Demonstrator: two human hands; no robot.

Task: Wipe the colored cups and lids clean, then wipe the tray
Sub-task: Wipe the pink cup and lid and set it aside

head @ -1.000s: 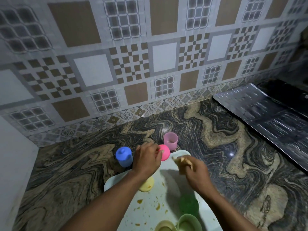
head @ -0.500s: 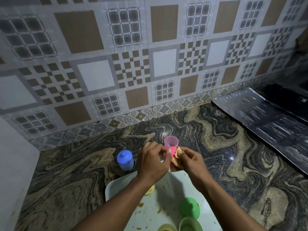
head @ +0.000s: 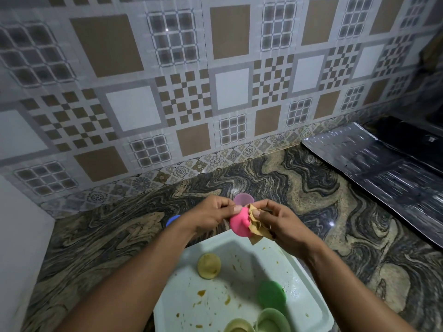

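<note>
My left hand [head: 212, 215] pinches a pink lid [head: 240, 223] by its rim, above the far edge of the white tray [head: 309, 298]. Against the lid's right side my right hand [head: 278, 221] presses a crumpled tan cloth [head: 256, 226]. A pale pink cup [head: 243, 198] stands on the counter just behind the hands. A blue lidded cup [head: 173, 220] is mostly hidden behind my left wrist. On the stained tray lie a yellow lid [head: 209, 265], a green lid [head: 272, 295], a green cup [head: 272, 321] and a yellow cup [head: 238, 326].
The tray sits on a dark swirled stone counter [head: 119, 236] against a patterned tile wall [head: 215, 80]. A shiny foil-covered sheet [head: 383, 168] lies at the right. A white surface [head: 21, 236] borders the counter at the left.
My left hand lifted the pink lid off the counter side and both hands came together; the cloth in my right hand now presses on the lid. The view has dropped toward the tray.
</note>
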